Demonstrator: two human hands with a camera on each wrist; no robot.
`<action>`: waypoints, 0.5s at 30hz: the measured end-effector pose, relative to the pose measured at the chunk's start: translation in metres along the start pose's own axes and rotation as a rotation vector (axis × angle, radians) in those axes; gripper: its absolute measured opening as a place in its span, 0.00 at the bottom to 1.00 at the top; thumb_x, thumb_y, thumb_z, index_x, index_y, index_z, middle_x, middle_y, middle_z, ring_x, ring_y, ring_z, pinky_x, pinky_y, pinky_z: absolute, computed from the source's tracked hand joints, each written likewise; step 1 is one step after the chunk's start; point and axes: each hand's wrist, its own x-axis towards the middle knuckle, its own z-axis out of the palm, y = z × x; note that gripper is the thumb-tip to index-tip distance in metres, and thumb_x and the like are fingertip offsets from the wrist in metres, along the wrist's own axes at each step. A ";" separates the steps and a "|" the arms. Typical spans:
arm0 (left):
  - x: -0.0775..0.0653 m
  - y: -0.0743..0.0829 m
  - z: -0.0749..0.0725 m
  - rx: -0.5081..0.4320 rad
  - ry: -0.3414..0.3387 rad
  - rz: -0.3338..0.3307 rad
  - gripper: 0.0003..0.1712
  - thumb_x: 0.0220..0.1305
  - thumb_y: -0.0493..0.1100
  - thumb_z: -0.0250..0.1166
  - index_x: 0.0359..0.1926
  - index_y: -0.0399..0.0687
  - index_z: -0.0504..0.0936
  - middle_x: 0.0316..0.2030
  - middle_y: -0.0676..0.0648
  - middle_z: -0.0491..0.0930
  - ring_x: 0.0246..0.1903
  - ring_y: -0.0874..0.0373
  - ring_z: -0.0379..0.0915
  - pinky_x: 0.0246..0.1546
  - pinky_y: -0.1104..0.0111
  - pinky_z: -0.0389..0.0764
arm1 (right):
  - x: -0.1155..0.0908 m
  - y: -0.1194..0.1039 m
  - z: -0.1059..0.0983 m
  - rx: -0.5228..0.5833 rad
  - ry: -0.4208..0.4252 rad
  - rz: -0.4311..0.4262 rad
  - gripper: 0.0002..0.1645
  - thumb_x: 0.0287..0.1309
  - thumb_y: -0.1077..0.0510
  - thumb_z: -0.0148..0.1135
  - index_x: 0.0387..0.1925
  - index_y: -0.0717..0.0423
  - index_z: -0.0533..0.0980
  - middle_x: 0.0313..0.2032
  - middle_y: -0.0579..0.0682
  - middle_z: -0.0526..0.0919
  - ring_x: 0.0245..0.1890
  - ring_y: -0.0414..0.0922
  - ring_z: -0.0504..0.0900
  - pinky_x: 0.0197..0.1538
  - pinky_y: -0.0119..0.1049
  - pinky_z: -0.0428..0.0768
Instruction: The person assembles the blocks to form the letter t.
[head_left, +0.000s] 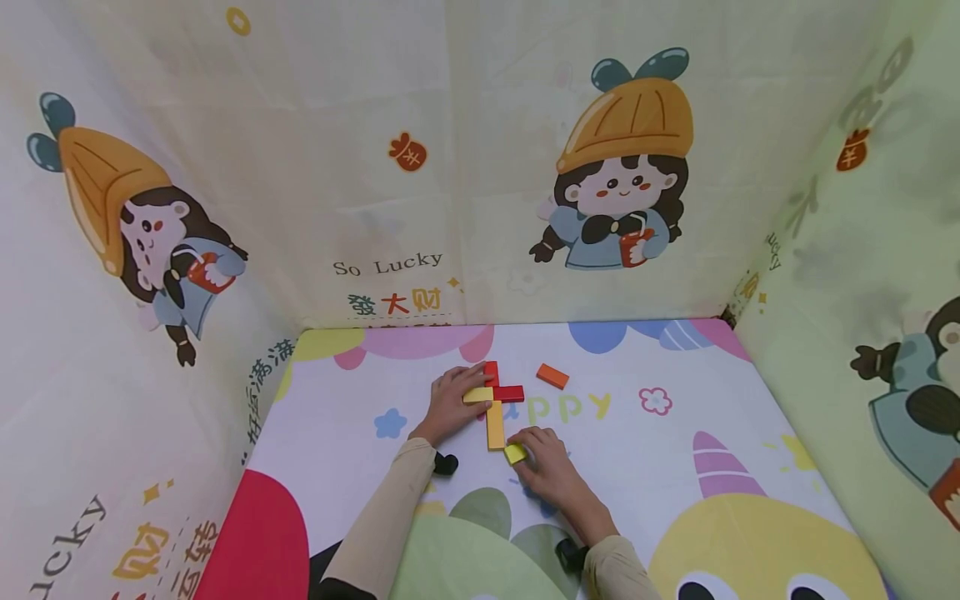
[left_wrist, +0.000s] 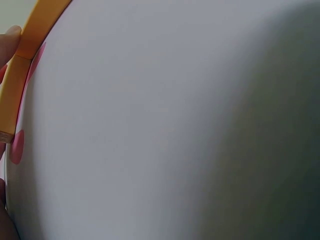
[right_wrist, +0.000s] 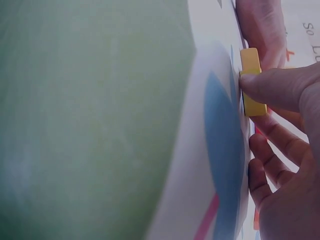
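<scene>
In the head view, wooden blocks form a joined figure on the mat. My left hand (head_left: 450,402) holds a pale yellow block (head_left: 477,394) between thumb and fingers, one fingertip at the upright red block (head_left: 491,372). Beside them lies a second red block (head_left: 508,393), and an orange-yellow block (head_left: 496,426) runs down from the junction. In the left wrist view, the left thumb (left_wrist: 9,42) presses where two yellowish blocks meet. My right hand (head_left: 551,467) pinches a bright yellow block (head_left: 515,452) at the lower end of the orange-yellow one. In the right wrist view, the thumb covers part of the yellow block (right_wrist: 256,107).
A loose orange block (head_left: 552,376) lies to the right of the figure. The printed mat (head_left: 435,358) reaches back to a fabric wall (head_left: 495,225), with more fabric at both sides. Black straps (head_left: 446,464) show at the wrists.
</scene>
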 end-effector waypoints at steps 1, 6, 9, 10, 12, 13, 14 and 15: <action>0.000 0.000 0.000 -0.002 0.003 0.003 0.33 0.67 0.62 0.68 0.72 0.75 0.74 0.80 0.63 0.61 0.76 0.48 0.55 0.74 0.40 0.55 | 0.000 0.000 0.000 -0.004 0.002 -0.001 0.21 0.58 0.62 0.73 0.53 0.46 0.81 0.56 0.47 0.82 0.57 0.49 0.74 0.62 0.54 0.75; 0.000 0.000 -0.001 0.000 0.004 0.008 0.32 0.67 0.62 0.68 0.72 0.74 0.75 0.80 0.63 0.61 0.76 0.49 0.56 0.74 0.41 0.55 | 0.000 0.001 0.001 -0.015 0.007 -0.010 0.21 0.57 0.61 0.75 0.52 0.46 0.80 0.54 0.46 0.82 0.56 0.48 0.74 0.60 0.52 0.75; 0.000 0.000 -0.002 -0.006 -0.001 0.005 0.32 0.67 0.62 0.68 0.72 0.73 0.75 0.80 0.62 0.61 0.76 0.49 0.55 0.74 0.41 0.54 | 0.001 0.001 0.002 -0.023 0.009 -0.013 0.21 0.56 0.60 0.76 0.51 0.45 0.80 0.53 0.46 0.82 0.55 0.47 0.73 0.58 0.51 0.75; 0.000 0.001 -0.002 -0.008 -0.001 0.004 0.32 0.67 0.62 0.68 0.72 0.73 0.75 0.80 0.62 0.61 0.76 0.48 0.56 0.74 0.41 0.54 | 0.001 0.001 0.002 -0.029 0.010 -0.016 0.21 0.56 0.59 0.76 0.51 0.45 0.80 0.52 0.45 0.82 0.55 0.47 0.73 0.57 0.50 0.75; 0.000 0.002 -0.003 -0.013 -0.002 0.003 0.32 0.67 0.61 0.68 0.71 0.72 0.75 0.80 0.62 0.61 0.76 0.48 0.56 0.74 0.40 0.54 | 0.001 0.001 0.002 -0.032 0.011 -0.019 0.21 0.56 0.59 0.76 0.51 0.45 0.80 0.51 0.45 0.82 0.54 0.47 0.74 0.57 0.50 0.74; 0.000 0.002 -0.003 -0.009 -0.002 0.004 0.32 0.67 0.61 0.68 0.71 0.73 0.75 0.80 0.62 0.61 0.76 0.48 0.56 0.74 0.40 0.54 | 0.001 0.001 0.002 -0.030 0.011 -0.020 0.21 0.56 0.59 0.77 0.50 0.45 0.80 0.51 0.45 0.82 0.54 0.47 0.74 0.58 0.50 0.75; 0.000 0.002 -0.002 -0.007 0.000 0.005 0.32 0.67 0.61 0.68 0.71 0.73 0.75 0.80 0.61 0.61 0.76 0.48 0.56 0.74 0.40 0.54 | 0.001 0.001 0.002 -0.030 0.013 -0.021 0.21 0.56 0.59 0.77 0.50 0.45 0.80 0.51 0.45 0.82 0.54 0.47 0.74 0.58 0.50 0.75; 0.000 0.002 -0.002 -0.001 0.000 0.005 0.32 0.67 0.61 0.68 0.71 0.73 0.75 0.80 0.61 0.61 0.76 0.48 0.56 0.74 0.40 0.54 | 0.001 0.001 0.002 -0.026 0.013 -0.022 0.21 0.56 0.59 0.77 0.50 0.46 0.80 0.51 0.45 0.82 0.54 0.47 0.74 0.58 0.50 0.75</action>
